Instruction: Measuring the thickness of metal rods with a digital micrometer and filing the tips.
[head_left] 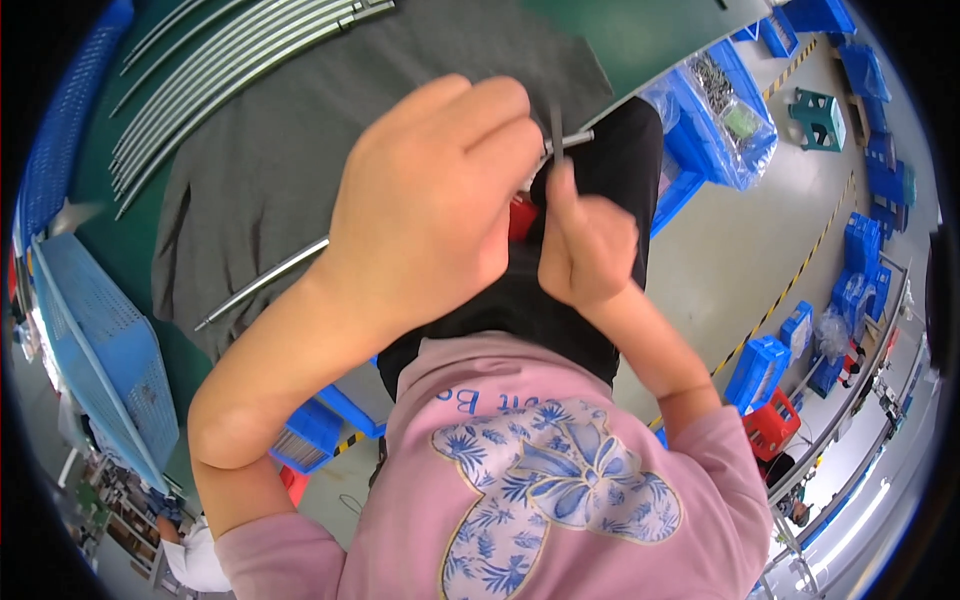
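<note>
My left hand (430,190) is closed, fingers curled around a thin silvery metal rod (265,282). The rod slants from the lower left of the grey cloth (250,180) and passes behind the hand. A metal end (578,139) shows past my left fingers, probably of the same rod. Close by on the right, my right hand (590,245) is closed with the thumb up against a thin, flat grey strip (557,130), which crosses near that metal end. Motion smears the strip, so its kind is unclear. Something red (521,217) shows between the hands.
Several metal rods (215,95) lie side by side at the back left of the green table (640,40). A blue perforated basket (110,350) stands at the left. Blue bins with bagged small parts (725,110) are at the right, and a green stool (817,120) stands beyond.
</note>
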